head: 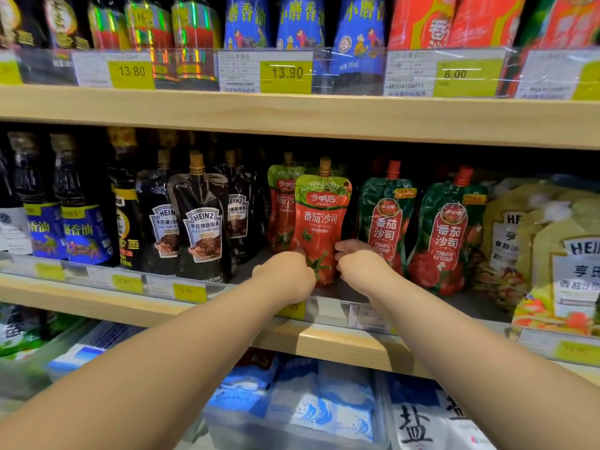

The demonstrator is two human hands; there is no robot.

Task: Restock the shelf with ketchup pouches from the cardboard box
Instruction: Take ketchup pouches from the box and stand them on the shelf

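At frame centre, the left hand (285, 274) and right hand (360, 266) gripped a red ketchup pouch (321, 219) standing upright on the shelf (341, 344), fingers (345, 245) closed around its lower edges.

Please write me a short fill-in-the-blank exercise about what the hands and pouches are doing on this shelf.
1. The left hand and right hand hold the red spouted ketchup pouch with the green top by its ____ end.
2. That pouch's screw cap is coloured ____.
3. The two green-and-red tomato ketchup pouches to its right have ____ caps.
4. The black Heinz pepper sauce pouch stands to the held pouch's ____.

Missing words: lower; gold; red; left
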